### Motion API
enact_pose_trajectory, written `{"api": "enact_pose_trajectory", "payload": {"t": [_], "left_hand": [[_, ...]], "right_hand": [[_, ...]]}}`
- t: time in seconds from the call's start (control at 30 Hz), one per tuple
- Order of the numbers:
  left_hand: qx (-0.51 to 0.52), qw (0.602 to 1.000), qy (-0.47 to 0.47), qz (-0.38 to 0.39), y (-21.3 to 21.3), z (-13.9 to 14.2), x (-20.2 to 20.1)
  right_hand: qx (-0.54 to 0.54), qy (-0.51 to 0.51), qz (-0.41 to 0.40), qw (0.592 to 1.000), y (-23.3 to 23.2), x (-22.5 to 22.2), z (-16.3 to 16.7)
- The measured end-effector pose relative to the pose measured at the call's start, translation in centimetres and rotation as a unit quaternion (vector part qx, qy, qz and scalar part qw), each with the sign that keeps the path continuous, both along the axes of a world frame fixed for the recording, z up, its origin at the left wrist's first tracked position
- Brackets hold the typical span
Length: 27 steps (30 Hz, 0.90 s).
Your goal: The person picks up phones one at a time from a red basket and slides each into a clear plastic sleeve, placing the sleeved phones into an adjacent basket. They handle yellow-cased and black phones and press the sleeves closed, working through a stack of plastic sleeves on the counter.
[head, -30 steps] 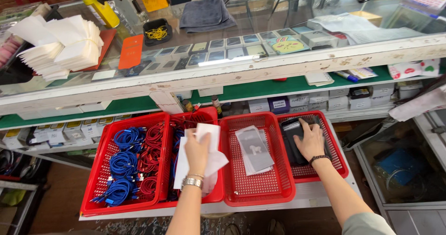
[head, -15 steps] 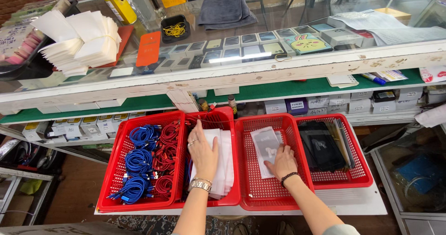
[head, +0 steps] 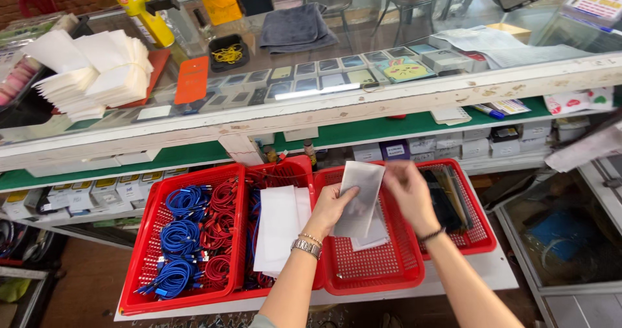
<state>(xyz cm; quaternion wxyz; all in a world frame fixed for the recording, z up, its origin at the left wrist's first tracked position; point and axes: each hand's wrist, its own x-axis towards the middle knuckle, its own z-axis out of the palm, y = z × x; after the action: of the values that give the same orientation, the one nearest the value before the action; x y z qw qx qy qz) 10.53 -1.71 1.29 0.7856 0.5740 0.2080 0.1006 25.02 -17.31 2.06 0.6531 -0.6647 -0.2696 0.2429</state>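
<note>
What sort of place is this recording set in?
Probably a phone accessory shop: a glass counter over flat phone-sized items, red baskets of coiled cables, and small boxes on the shelf.

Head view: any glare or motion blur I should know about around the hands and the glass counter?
Head view: the right hand is smeared by motion blur, its fingers soft-edged; the left hand and the clear packet it holds look sharper; the glass counter carries reflections and a bright strip of glare near its front edge; the red baskets are evenly lit.
</note>
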Motion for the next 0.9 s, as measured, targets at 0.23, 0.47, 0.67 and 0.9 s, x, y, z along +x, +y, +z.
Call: {"api": "enact_pose_trajectory", "payload": {"t": [0.23,0.47,0.67,0.9], "left_hand": [[0.113,0.991,0.049,-0.044,-0.9,1.6,0.3],[0.108,0.989,0.072,-0.068,-2.0,0.7,0.9],[0.053,0.995,0.051,-0.063,-3.3,0.4,1.6],[0.103,0.989,0.1,0.024,-0.6,-0.4,-1.6]], "right_hand": [[-0.11,-0.204,0.248,0.941,-0.5,5.8,6.1],[-0.231,-0.192,0.23,0.926,0.0,6.8,6.4],[0.034,0.195,0.028,0.98,-1.3,8.8,5.7],[0.042,0.103,-0.14,0.984,-3.7,11.2,-3.7]]}}
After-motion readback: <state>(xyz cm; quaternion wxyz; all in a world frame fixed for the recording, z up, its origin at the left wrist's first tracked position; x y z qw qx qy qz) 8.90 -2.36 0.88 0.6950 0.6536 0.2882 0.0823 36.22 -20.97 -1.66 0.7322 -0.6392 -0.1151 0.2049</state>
